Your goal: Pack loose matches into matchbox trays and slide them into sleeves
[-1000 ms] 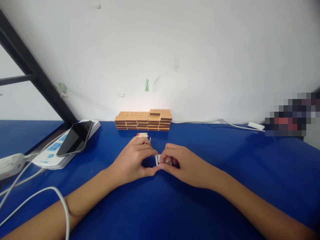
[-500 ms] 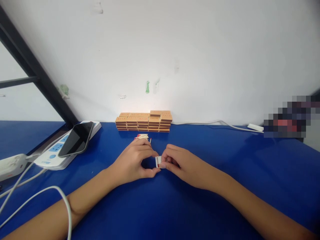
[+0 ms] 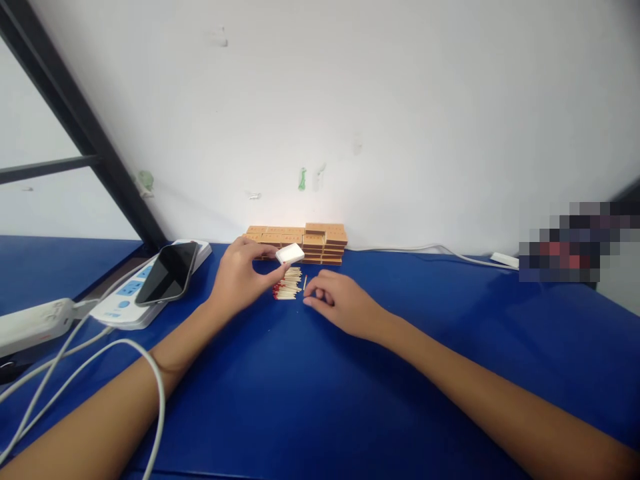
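Note:
My left hand (image 3: pixel 243 273) pinches a small white matchbox tray (image 3: pixel 290 253) between thumb and fingers. The tray is tilted and raised, just above a pile of matches (image 3: pixel 287 285) lying on the blue table, their red heads mostly to the left. Beside the pile, a single match (image 3: pixel 305 283) lies apart, close to the fingertips of my right hand (image 3: pixel 343 300). That hand has its fingers curled, with a narrow gap between thumb and forefinger, and nothing shows between them. Behind the tray stands a stack of matchboxes (image 3: pixel 325 243), partly covered by my left hand.
On the left a phone (image 3: pixel 167 273) rests on a white power strip (image 3: pixel 125 300). A white cable (image 3: pixel 157 393) loops across my left forearm. Along the wall at the back right runs another thin cable (image 3: pixel 450 253). A blurred-out object (image 3: pixel 565 257) sits at the far right.
Both hands have moved apart and farther back. The tray left my right hand's fingers and is lifted leftward in my left hand. More of the match pile shows now. The camera view has shifted slightly.

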`<state>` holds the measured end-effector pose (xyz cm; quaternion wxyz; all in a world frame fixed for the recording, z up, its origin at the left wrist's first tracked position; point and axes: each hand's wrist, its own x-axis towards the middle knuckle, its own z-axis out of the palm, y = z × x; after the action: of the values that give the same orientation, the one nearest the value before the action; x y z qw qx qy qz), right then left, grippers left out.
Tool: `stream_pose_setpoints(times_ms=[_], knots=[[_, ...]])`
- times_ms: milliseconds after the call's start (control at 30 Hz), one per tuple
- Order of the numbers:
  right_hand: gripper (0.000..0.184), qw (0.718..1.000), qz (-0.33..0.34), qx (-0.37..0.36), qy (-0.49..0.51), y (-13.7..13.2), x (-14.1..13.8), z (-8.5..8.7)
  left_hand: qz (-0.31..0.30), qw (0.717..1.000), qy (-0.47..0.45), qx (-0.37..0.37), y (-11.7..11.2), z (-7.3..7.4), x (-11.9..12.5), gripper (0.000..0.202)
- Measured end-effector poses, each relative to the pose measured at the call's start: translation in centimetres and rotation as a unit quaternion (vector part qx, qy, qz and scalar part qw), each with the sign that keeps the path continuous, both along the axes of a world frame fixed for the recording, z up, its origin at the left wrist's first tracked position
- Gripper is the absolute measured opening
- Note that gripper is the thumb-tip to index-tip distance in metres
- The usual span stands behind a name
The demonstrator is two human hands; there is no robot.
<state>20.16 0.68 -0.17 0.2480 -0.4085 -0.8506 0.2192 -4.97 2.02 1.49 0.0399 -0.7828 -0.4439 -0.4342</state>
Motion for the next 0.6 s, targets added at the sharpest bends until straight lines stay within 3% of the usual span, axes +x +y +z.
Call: stream_pose_setpoints(times_ms=[100,233,600], knots=[[0.006,0.999,0.05,0.015,-0.016,0.1,-1.7,-0.8,0.017,1.0,-0.004,-0.003,0.1,-0.3,0.0,0.017],[0.007,0.998,0.039,0.031,-0.025,0.6,-3.1,-1.1,0.02,1.0,0.005,-0.006,0.1,-0.6,0.2,0.017],[0.005,0.998,0.039,0.023,-0.034,0.4,-2.5,-0.8,0.013,0.999,0.039,-0.001,0.5,-1.1,-0.1,0.018]])
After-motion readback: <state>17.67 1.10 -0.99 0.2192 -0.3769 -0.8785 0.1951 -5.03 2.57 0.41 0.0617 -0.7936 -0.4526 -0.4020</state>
